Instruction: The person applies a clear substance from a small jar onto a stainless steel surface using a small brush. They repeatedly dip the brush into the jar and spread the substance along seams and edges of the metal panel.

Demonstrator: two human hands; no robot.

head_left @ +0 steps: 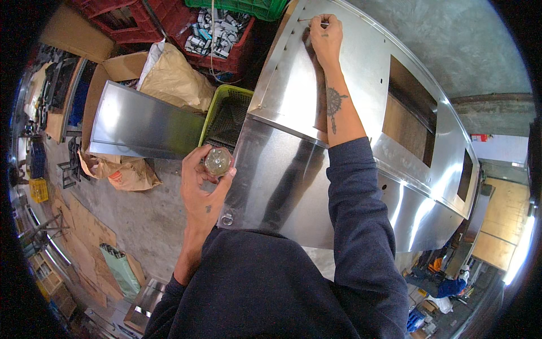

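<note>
My left hand (204, 189) is wrapped around a small round see-through jar (218, 162), held up beside the near left edge of a large sheet-metal housing (288, 169). What is inside the jar is hard to make out. Far forward, my right hand (327, 37) pinches a thin stick (305, 21) over the far left part of the housing's upper panel. The stick's tip points left, close to small holes along the panel's edge; I cannot tell if it touches the metal. Cut into the panel is a large rectangular opening (411, 113), right of my right forearm.
A yellow-green plastic basket (212, 116) stands left of the housing, next to a bent metal sheet (144, 121) and brown paper (178, 79). Behind is a red crate (240, 53) of small metal parts. Another person (449, 287) is at the lower right.
</note>
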